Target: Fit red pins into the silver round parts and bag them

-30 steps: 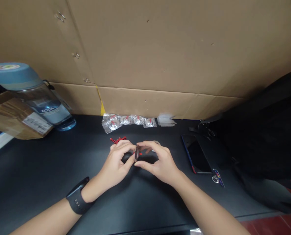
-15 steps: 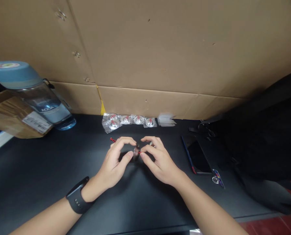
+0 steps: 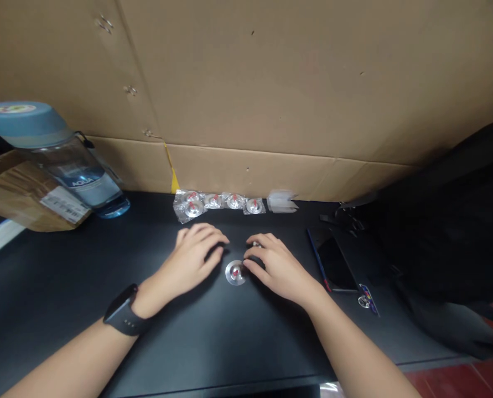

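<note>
A small silver disc with a red centre (image 3: 235,272) lies flat on the black table (image 3: 63,287) between my hands. My left hand (image 3: 194,257) rests palm down just left of it, fingers loosely bent and close together, with nothing visible in them. My right hand (image 3: 273,265) is palm down just right of the disc, its fingertips at the disc's edge and over a dark spot. A pale bit of a second disc (image 3: 255,244) peeks out under its fingers. A black watch (image 3: 122,318) is on my left wrist.
A row of bagged silver discs (image 3: 213,203) and a clear packet (image 3: 281,202) lie along the cardboard wall (image 3: 271,99). A blue-lidded water bottle (image 3: 63,160) and a cardboard box (image 3: 17,193) stand at the left. A phone (image 3: 333,260), a key tag (image 3: 368,301) and a black bag (image 3: 449,221) are at the right.
The disc, held upright between the fingertips of both hands before, now lies flat on the table. Both hands have let go and lowered; the left hand now covers the red cords.
</note>
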`<state>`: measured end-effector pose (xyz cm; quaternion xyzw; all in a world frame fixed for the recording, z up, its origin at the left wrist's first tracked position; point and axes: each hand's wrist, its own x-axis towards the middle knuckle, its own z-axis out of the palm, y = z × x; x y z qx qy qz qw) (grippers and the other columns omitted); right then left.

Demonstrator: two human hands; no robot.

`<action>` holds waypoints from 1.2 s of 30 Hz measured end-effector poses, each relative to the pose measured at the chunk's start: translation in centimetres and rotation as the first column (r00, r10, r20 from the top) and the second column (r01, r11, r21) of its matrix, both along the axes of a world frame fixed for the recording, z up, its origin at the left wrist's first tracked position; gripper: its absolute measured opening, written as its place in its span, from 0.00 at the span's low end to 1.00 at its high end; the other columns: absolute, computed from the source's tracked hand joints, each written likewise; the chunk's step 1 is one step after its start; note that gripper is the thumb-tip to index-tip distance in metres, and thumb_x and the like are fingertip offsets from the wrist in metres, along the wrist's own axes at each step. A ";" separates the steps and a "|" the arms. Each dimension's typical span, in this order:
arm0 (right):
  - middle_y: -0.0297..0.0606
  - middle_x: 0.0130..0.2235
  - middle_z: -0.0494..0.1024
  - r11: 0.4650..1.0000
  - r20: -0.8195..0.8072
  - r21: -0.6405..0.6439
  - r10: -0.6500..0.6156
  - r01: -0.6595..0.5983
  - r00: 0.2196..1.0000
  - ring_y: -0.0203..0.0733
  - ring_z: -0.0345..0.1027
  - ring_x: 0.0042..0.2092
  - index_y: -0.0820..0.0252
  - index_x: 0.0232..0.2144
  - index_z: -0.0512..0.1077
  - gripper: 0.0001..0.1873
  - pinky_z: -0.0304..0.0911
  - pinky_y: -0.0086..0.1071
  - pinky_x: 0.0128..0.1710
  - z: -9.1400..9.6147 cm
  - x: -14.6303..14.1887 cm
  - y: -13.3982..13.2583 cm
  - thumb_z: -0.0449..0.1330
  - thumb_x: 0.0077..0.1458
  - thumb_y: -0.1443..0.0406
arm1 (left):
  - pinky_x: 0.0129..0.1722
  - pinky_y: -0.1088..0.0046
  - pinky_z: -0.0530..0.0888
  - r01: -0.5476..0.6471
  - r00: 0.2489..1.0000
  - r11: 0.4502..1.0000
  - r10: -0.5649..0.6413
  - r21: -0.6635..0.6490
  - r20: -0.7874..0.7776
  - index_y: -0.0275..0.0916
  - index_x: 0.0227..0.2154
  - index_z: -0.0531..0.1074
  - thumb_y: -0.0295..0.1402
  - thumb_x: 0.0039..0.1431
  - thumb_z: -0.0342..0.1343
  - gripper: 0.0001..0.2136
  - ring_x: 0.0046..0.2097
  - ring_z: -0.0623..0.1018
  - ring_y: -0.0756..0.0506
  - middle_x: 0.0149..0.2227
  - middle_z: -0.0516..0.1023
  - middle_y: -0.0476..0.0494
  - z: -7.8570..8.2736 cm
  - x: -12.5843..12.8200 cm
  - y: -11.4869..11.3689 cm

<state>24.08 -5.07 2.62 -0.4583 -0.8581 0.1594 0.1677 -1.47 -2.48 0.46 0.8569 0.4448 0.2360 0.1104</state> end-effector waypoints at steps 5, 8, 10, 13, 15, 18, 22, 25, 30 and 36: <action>0.50 0.60 0.73 0.991 0.136 0.082 -0.116 0.105 0.984 0.58 0.64 0.59 0.57 0.55 0.74 0.18 0.66 0.52 0.55 -0.8 0.7 0.4 0.61 0.63 0.70 | 0.52 0.56 0.64 -0.180 0.974 0.982 0.186 0.058 -0.130 0.47 0.43 0.79 0.28 0.61 0.53 0.12 0.55 0.75 0.35 0.50 0.82 0.44 -0.5 -4.6 3.5; 0.48 0.54 0.76 0.993 0.099 0.069 -0.100 0.093 0.990 0.52 0.68 0.54 0.58 0.54 0.75 0.20 0.68 0.47 0.55 -1.2 0.9 0.6 0.58 0.62 0.75 | 0.52 0.58 0.66 -0.153 0.977 0.988 0.146 -0.033 -0.153 0.47 0.43 0.79 0.34 0.64 0.53 0.11 0.52 0.77 0.37 0.49 0.83 0.44 -1.1 -6.3 4.6; 0.48 0.52 0.76 0.992 0.063 0.056 -0.114 0.111 0.991 0.51 0.68 0.52 0.58 0.55 0.74 0.21 0.68 0.45 0.55 -1.3 1.0 0.7 0.58 0.61 0.77 | 0.53 0.60 0.67 -0.117 0.985 0.992 0.109 -0.054 -0.134 0.47 0.43 0.80 0.38 0.65 0.54 0.10 0.51 0.77 0.38 0.49 0.83 0.44 -1.4 -6.9 4.9; 0.48 0.51 0.75 0.985 0.054 -0.003 -0.174 0.174 0.983 0.51 0.68 0.51 0.59 0.53 0.74 0.20 0.68 0.45 0.55 -1.2 1.1 0.7 0.62 0.60 0.76 | 0.51 0.62 0.67 -0.109 0.987 0.993 0.104 -0.034 -0.123 0.48 0.39 0.80 0.41 0.65 0.57 0.09 0.50 0.78 0.38 0.46 0.84 0.44 -1.4 -7.1 5.0; 0.47 0.49 0.76 0.976 0.053 -0.041 -0.210 0.212 0.976 0.51 0.69 0.50 0.59 0.50 0.75 0.17 0.67 0.44 0.55 -1.1 1.2 0.7 0.64 0.59 0.75 | 0.49 0.62 0.66 -0.124 0.983 0.992 0.121 -0.014 -0.136 0.47 0.35 0.80 0.41 0.65 0.57 0.08 0.49 0.78 0.37 0.44 0.84 0.45 -1.1 -6.9 4.8; 0.45 0.47 0.76 0.970 0.018 -0.057 -0.234 0.235 0.972 0.50 0.70 0.49 0.58 0.47 0.76 0.16 0.66 0.44 0.54 -0.9 1.4 0.8 0.64 0.58 0.75 | 0.48 0.62 0.66 -0.164 0.980 0.986 0.164 0.014 -0.114 0.46 0.36 0.77 0.40 0.67 0.54 0.09 0.48 0.79 0.37 0.42 0.84 0.45 -0.4 -6.1 4.5; 0.43 0.47 0.77 0.971 -0.125 -0.055 -0.236 0.231 0.964 0.48 0.71 0.50 0.56 0.47 0.75 0.16 0.66 0.43 0.55 -0.2 1.2 0.8 0.65 0.58 0.74 | 0.48 0.63 0.70 -0.174 0.983 0.984 0.175 -0.021 0.063 0.44 0.37 0.77 0.42 0.68 0.55 0.10 0.42 0.80 0.41 0.41 0.84 0.46 0.7 -4.1 3.1; 0.40 0.49 0.78 0.991 -0.309 -0.041 -0.135 0.128 0.942 0.46 0.72 0.51 0.54 0.50 0.74 0.17 0.66 0.41 0.55 0.7 0.6 0.4 0.66 0.59 0.71 | 0.47 0.64 0.74 -0.086 0.957 0.990 0.114 -0.116 0.266 0.43 0.35 0.80 0.44 0.65 0.60 0.10 0.40 0.81 0.42 0.39 0.84 0.45 0.9 -2.1 1.5; 0.41 0.55 0.78 1.000 -0.536 0.020 0.018 -0.008 0.844 0.47 0.73 0.56 0.52 0.55 0.71 0.23 0.68 0.40 0.56 0.7 -1.4 -0.6 0.69 0.59 0.65 | 0.49 0.67 0.77 0.081 0.823 0.934 0.134 -0.348 0.552 0.41 0.39 0.82 0.40 0.61 0.65 0.09 0.44 0.83 0.42 0.41 0.86 0.44 1.0 0.6 -0.9; 0.42 0.56 0.79 0.993 -0.591 0.115 0.092 -0.028 0.801 0.47 0.73 0.57 0.51 0.56 0.71 0.25 0.70 0.41 0.57 -0.4 -2.7 -1.4 0.70 0.58 0.62 | 0.47 0.71 0.76 0.177 0.768 0.886 0.148 -0.429 0.623 0.39 0.38 0.82 0.37 0.63 0.65 0.08 0.41 0.82 0.44 0.40 0.85 0.45 1.3 1.3 -1.7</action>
